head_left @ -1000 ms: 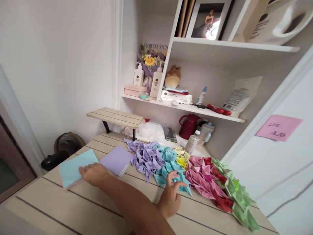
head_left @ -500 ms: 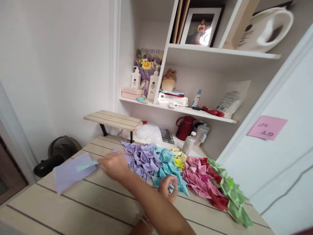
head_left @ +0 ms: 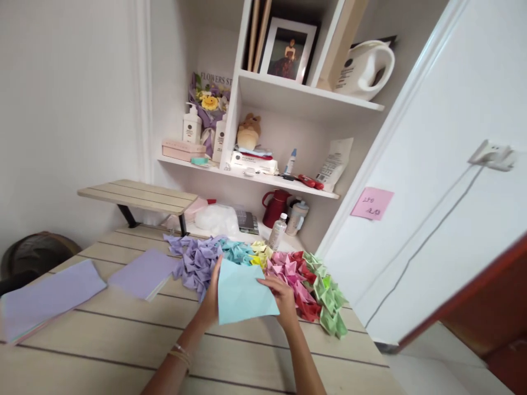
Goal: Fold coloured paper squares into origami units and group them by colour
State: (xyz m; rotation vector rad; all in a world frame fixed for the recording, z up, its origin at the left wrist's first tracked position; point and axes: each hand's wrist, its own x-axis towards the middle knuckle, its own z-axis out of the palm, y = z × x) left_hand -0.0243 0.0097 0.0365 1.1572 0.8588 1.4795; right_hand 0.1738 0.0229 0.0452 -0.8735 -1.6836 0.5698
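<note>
A light blue square sheet of paper [head_left: 242,293] is held up above the table between my two hands. My left hand [head_left: 213,293] grips its left edge, the fingers mostly hidden behind the sheet. At the right edge my right hand [head_left: 282,296] pinches the paper between thumb and fingers. Just behind the sheet lie folded paper pieces in colour groups: purple [head_left: 197,260], blue [head_left: 236,251], yellow [head_left: 261,254], pink [head_left: 284,267], red [head_left: 308,309] and green [head_left: 331,304]. The sheet covers part of the blue group.
Two stacks of purple-topped paper, one at the far left [head_left: 53,293] and one nearer the pieces [head_left: 144,272], lie on the slatted table [head_left: 123,345]. A small raised stand [head_left: 140,196] is at the back left. Behind the pieces stand a clear bottle [head_left: 277,232] and a red jug [head_left: 275,208].
My right hand has come back from the left paper stack with the light blue sheet. My left hand now holds it too. The view has swung to the right.
</note>
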